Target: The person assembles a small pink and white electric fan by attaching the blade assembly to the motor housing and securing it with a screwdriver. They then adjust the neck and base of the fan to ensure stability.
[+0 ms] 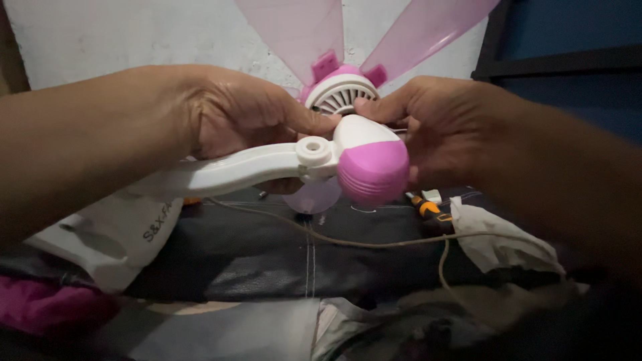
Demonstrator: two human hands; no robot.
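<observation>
Step in hand: both hands hold a small pink and white fan (354, 150) up over the lap.
Left hand (241, 120): closed on the fan where its white arm (234, 170) joins, thumb on the motor housing.
Right hand (441, 130): wrapped around the pink motor end, thumb at the vented hub (341, 93).
Blades (301, 30): clear pink, pointing up.
Next move: likely needs a steady left-hand grip.
Around: a screwdriver (428, 210), crumpled paper (495, 241).
In the way: a thin cord (374, 244) trails below.

Both hands (241, 120) (441, 130) raised, fingers curled
</observation>
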